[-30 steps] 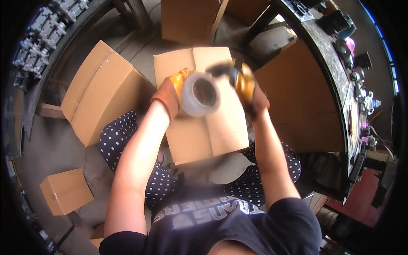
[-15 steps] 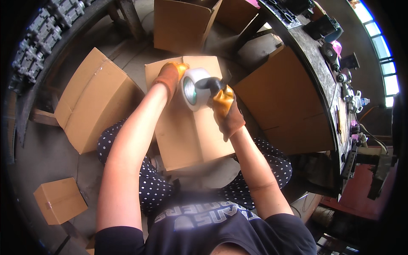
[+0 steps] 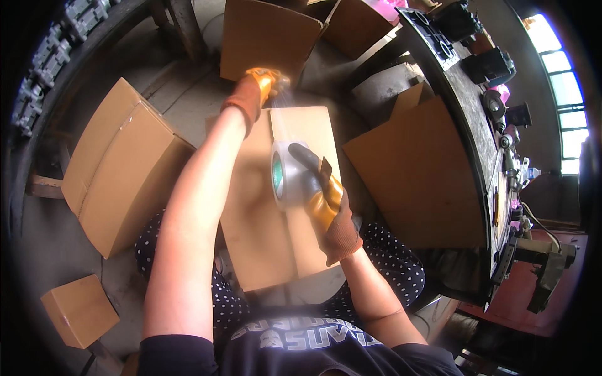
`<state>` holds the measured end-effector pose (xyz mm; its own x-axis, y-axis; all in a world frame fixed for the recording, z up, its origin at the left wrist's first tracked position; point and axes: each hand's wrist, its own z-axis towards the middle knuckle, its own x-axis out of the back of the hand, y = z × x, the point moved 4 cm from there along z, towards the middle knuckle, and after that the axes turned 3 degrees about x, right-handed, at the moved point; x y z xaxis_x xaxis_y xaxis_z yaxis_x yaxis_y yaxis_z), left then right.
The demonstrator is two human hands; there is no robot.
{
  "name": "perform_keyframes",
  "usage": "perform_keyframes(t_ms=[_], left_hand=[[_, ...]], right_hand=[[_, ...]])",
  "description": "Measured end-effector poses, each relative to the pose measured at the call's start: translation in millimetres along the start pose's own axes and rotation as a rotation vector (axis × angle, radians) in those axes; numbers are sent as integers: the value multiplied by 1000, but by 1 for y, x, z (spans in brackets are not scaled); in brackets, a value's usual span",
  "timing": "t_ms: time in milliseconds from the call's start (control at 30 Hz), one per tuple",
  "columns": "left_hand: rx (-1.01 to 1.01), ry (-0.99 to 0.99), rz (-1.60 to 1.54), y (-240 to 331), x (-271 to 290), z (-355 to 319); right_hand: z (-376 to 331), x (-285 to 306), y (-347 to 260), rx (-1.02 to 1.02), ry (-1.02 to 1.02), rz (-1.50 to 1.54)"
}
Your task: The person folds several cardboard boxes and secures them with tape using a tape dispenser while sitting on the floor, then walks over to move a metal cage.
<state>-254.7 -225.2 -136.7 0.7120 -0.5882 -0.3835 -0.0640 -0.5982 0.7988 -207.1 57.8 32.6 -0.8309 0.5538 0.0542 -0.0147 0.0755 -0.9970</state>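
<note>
A cardboard box (image 3: 257, 244) stands between my knees, its top flaps meeting along a middle seam. Over the top, my right hand (image 3: 329, 203), in an orange and brown work glove, grips a wide roll of clear packing tape (image 3: 290, 175) with a green inner face. A small dark flat piece (image 3: 325, 170) shows by its fingers; I cannot tell what it is. Past the box's far edge, my left hand (image 3: 258, 88), gloved alike, is closed on the tape's loose end. A clear strip of tape (image 3: 283, 119) stretches from there back to the roll.
Open cardboard boxes stand to the left (image 3: 122, 166), far side (image 3: 269, 37) and right (image 3: 420, 175). A smaller closed carton (image 3: 81, 313) lies at lower left. A workbench (image 3: 467, 100) with tools and machine parts curves along the right; metal castings (image 3: 47, 69) line the left bench.
My left hand has moved away from the roll, past the box's far edge. My right hand and the roll have come nearer, and a strip of tape is now drawn out between them.
</note>
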Motion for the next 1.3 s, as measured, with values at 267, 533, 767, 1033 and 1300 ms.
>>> perform_keyframes(t_ms=[267,533,767,1033,1300], left_hand=[[372,118,487,-1,16,37],[461,-61,1156,-50,12,64],[40,-464,1528,-70,19,62],[-89,-536,2040,-54,18,34],[108,-471,2301,-38,36,39]], right_hand=[[48,-7,0,-73,-116,-193],[64,-14,7,-62,-88,-311],[69,-17,-4,-110,-85,-313],[72,-15,-3,11,-93,-540],[64,-21,-6,137,14,-605]])
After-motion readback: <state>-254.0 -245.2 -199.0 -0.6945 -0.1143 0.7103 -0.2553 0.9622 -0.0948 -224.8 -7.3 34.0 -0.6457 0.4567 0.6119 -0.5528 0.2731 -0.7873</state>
